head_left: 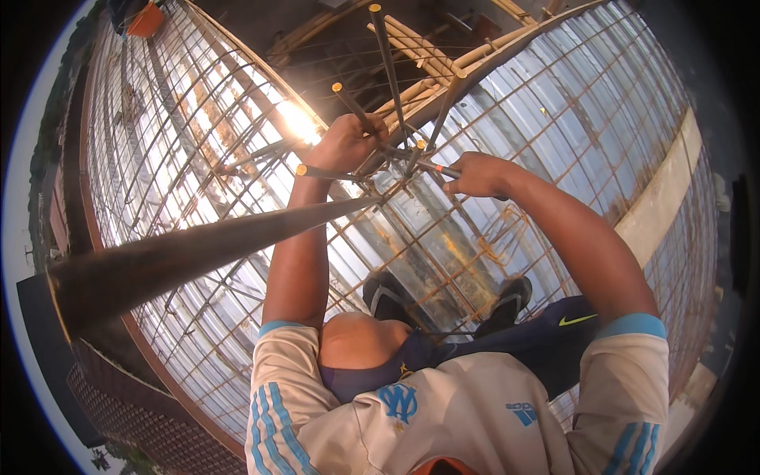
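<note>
Several upright steel reinforcing bars [389, 67] with yellowish cut ends rise in a cluster from a mesh of thin bars. At the cluster's left side, my left hand [347, 144] is closed, its fingers curled round one short bar [348, 103]. From the right, my right hand [480, 175] grips a slim dark hand tool [440, 169] with an orange band. Its tip points into the bars at the cluster's base, where the working end is hard to make out. One long bar [214, 245] slants close past my left forearm.
Steel mesh [554, 119] lies over shiny corrugated metal sheeting [443, 245], with my shoes on it. Beyond an edge at the top are bamboo poles [423, 51]. A pale plank [661, 190] lies at right; an orange container [146, 21] stands far left.
</note>
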Demonstrator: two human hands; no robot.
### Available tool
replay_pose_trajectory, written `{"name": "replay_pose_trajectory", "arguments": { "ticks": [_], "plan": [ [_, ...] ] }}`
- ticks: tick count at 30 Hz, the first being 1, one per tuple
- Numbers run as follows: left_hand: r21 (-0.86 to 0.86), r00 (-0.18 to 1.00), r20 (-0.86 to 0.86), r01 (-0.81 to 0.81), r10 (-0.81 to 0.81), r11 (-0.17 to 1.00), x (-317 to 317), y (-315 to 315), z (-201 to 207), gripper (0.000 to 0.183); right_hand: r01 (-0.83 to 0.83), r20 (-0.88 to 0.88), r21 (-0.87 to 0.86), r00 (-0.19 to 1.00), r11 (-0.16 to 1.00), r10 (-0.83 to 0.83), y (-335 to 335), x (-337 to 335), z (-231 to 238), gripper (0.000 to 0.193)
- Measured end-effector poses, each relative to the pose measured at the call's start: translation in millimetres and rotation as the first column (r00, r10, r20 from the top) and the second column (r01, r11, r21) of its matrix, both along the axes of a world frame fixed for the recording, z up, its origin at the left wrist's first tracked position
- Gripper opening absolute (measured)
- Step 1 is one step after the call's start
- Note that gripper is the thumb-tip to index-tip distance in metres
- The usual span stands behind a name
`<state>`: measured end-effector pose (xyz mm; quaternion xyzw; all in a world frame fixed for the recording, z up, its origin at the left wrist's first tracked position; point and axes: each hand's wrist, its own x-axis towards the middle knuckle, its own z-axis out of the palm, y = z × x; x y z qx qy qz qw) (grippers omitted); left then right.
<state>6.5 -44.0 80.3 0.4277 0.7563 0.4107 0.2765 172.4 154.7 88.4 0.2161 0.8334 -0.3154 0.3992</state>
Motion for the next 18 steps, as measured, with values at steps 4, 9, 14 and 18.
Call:
{"name": "replay_pose_trajectory", "arguments": {
  "ticks": [4,9,14,18],
  "plan": [
    [-0.078,1.0,-0.012,0.02,-0.021,0.997,0,0,4,0.011,-0.087,-0.053,0.011,0.995,0.996,0.088,-1,3,-21,0.035],
    [-0.11,1.0,0.001,0.001,-0.001,0.994,4,4,6,0.011,0.185,0.302,-0.42,0.952,0.889,-0.055,23,-2,-20,0.038],
    [-0.131,1.0,0.014,-0.022,0.024,0.991,2,-2,2,0.011,-0.161,-0.2,0.173,0.96,0.972,0.195,-10,9,-1,0.029],
    [-0.129,0.999,0.025,-0.028,0.031,0.991,2,1,1,0.01,-0.136,-0.427,0.73,0.673,0.669,0.603,-29,35,-5,0.033]
  ]
}}
